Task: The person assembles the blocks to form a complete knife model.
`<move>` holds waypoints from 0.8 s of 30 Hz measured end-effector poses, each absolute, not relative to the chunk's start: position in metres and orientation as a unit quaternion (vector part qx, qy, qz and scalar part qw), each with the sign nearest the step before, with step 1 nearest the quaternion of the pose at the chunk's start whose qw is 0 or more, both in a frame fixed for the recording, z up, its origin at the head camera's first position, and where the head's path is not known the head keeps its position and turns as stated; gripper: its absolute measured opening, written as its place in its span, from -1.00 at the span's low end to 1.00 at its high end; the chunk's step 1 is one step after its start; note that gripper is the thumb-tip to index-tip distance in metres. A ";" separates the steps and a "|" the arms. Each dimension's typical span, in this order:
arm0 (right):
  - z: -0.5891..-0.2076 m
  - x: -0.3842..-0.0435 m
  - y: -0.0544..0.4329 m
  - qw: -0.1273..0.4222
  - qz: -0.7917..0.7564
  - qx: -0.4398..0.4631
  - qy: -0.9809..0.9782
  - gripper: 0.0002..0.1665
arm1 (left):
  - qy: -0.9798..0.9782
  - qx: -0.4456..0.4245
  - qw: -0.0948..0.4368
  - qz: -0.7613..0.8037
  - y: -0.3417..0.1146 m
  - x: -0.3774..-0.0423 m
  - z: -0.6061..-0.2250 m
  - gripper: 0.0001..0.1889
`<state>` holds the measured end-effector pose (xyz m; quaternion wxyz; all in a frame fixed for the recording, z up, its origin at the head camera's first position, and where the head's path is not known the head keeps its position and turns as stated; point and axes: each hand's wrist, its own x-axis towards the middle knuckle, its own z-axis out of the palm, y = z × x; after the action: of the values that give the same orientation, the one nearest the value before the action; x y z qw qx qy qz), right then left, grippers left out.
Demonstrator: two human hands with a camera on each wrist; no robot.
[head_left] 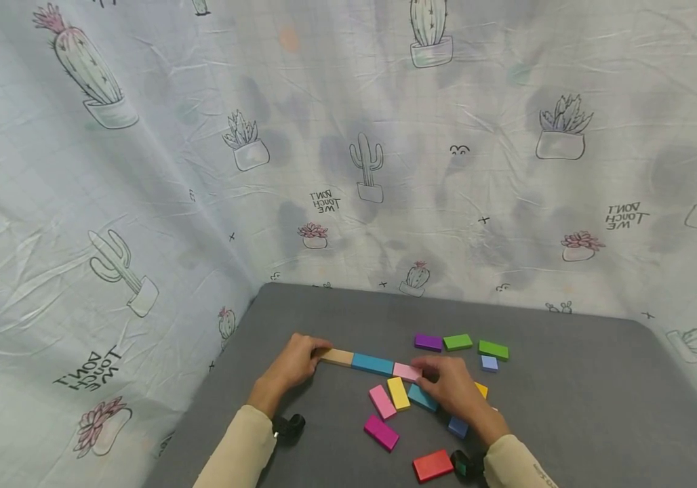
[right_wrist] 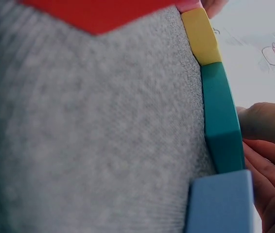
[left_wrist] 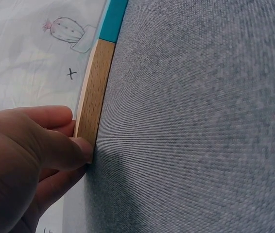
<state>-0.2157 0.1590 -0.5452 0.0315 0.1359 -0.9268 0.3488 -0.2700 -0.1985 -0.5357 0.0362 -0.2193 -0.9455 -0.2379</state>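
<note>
A wooden block [head_left: 337, 357], a blue block [head_left: 373, 364] and a pink block [head_left: 406, 371] lie end to end in a row on the grey table. At the row's left end, my left hand [head_left: 296, 362] pinches the wooden block; the left wrist view shows the thumb [left_wrist: 81, 150] on its near side and fingers behind. My right hand [head_left: 452, 383] holds the pink block's right end between thumb and fingers. In the right wrist view, a teal block [right_wrist: 222, 116] and a light blue block [right_wrist: 220, 204] partly hide that hand's fingers.
Nearer me lie another pink block [head_left: 382, 402], a yellow block [head_left: 399, 394], a magenta block [head_left: 381, 433] and a red block [head_left: 432, 465]. Beyond my right hand are a purple block [head_left: 428, 342] and two green blocks [head_left: 457, 342]. A cactus-print curtain [head_left: 385, 224] hangs behind the table.
</note>
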 end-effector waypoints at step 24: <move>-0.542 -0.216 0.156 0.038 0.341 0.153 -0.927 -0.63 | -0.939 -0.227 0.040 -0.256 -0.202 -0.271 -0.536 -0.65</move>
<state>-0.2156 0.1563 -0.5424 0.0385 0.1534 -0.9268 0.3406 -0.2705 -0.2019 -0.5364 0.0395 -0.2268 -0.9389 -0.2558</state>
